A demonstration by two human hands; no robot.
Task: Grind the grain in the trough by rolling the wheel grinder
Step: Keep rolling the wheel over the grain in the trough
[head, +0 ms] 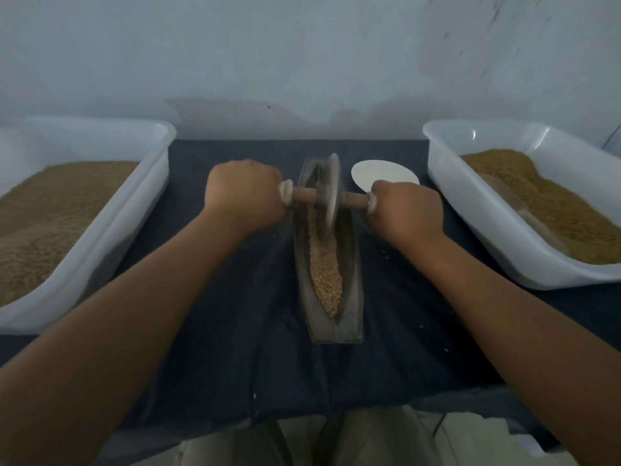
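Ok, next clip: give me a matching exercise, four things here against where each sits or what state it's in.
Things: 1 wheel grinder; 2 white disc; 3 loose grain; 4 right tub.
States: A holds a brown granular heap; B gripped at both handle ends; C lying in the trough's near half; D partly behind the right hand.
Pairs: 1-B; 2-D; 3-C; 4-A.

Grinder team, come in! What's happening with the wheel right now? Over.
Gripping handle ends: left hand, right hand. In trough: wheel at far half, grain nearer. Nothing in the way.
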